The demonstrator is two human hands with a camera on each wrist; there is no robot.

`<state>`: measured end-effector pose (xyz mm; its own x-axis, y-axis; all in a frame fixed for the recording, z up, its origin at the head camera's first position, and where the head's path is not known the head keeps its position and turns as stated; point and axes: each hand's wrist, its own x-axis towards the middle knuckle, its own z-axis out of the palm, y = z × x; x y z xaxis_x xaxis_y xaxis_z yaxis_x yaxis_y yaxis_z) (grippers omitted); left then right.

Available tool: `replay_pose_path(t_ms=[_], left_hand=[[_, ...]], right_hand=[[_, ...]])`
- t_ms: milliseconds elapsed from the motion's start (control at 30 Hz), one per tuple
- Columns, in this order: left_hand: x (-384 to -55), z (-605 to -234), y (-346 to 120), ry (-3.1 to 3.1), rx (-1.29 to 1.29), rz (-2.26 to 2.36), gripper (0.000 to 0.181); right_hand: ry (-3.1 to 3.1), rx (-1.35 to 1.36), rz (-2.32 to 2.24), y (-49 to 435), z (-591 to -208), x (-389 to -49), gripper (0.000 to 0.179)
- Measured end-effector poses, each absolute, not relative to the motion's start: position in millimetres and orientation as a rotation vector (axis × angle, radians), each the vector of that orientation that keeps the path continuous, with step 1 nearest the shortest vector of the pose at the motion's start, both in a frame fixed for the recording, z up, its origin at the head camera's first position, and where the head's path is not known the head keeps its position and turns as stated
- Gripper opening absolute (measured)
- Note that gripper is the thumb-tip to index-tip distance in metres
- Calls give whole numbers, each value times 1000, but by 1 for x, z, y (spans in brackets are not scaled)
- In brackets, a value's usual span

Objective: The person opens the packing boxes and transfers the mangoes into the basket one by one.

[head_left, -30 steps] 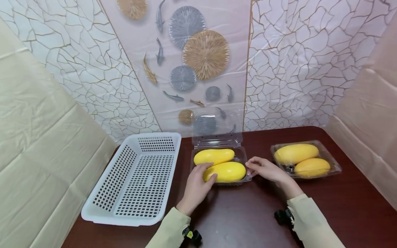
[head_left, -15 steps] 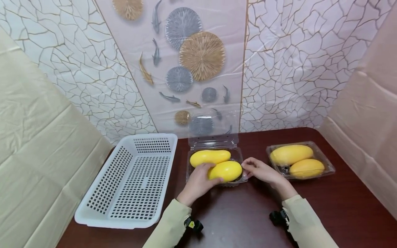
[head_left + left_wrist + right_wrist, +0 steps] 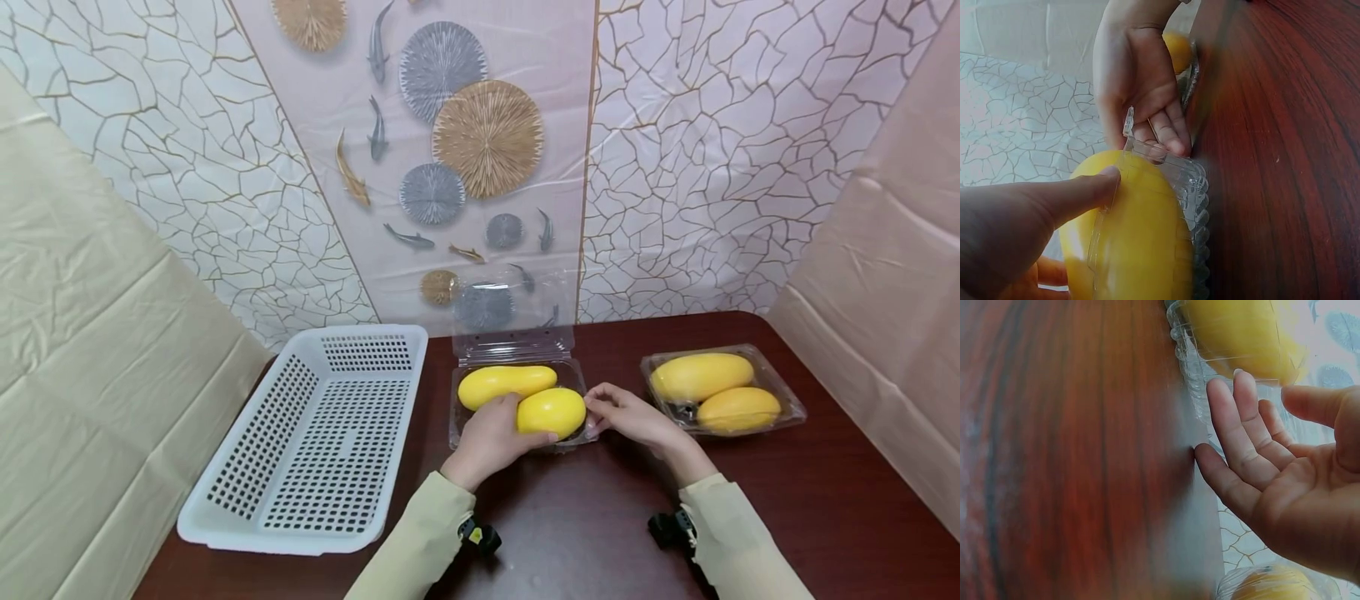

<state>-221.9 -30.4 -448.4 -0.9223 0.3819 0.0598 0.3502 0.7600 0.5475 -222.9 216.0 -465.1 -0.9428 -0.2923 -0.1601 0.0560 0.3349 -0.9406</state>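
In the head view a clear plastic clamshell box (image 3: 454, 433) stands open at the table's middle, its lid (image 3: 517, 312) upright behind. Two oblong yellow melons lie in it: a back melon (image 3: 504, 383) and a front melon (image 3: 553, 414). My left hand (image 3: 487, 435) grips the front melon at its left end, thumb along the near side and fingers mostly hidden behind. My right hand (image 3: 628, 415) holds the box's right edge, with the thumb and fingers on either side of the rim. The left wrist view shows the box wall (image 3: 1194, 200) beside the gripped melon.
A white perforated plastic basket (image 3: 397, 467) stands at the left with nothing in it. At the right lies a second clear box (image 3: 791, 408) with two yellow melons inside. The dark red wooden table (image 3: 577, 533) runs back to a patterned curtain (image 3: 675, 167).
My left hand has slid right along the front melon, from its top to a fuller grip round the left end. The right hand stays at the box's edge. The head view has shifted slightly.
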Motion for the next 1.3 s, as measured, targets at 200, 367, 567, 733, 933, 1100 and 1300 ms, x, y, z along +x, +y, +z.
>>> replay_pose_path(t_ms=[200, 367, 567, 733, 933, 1100, 1300], left_hand=[[-223, -429, -26, 2891, 684, 890, 71], [-231, -396, -16, 2901, 729, 927, 68], [-241, -361, -7, 2932, 778, 968, 59], [-252, -336, -1, 2908, 834, 1003, 54], [-273, -310, -7, 2930, 831, 972, 57], [-290, -290, -35, 2977, 786, 936, 60], [-308, -282, -89, 2969, 648, 1006, 65]], right_hand=[[2292, -249, -1654, 218, -466, -224, 28], [2271, -285, -1661, 218, -467, -226, 37], [2265, -252, -1658, 215, -465, -225, 40], [2276, -262, -1657, 215, -464, -223, 39], [2229, -265, -1705, 217, -466, -223, 36], [2220, -267, -1734, 215, -468, -223, 34], [2222, -234, -1728, 217, -469, -224, 34]])
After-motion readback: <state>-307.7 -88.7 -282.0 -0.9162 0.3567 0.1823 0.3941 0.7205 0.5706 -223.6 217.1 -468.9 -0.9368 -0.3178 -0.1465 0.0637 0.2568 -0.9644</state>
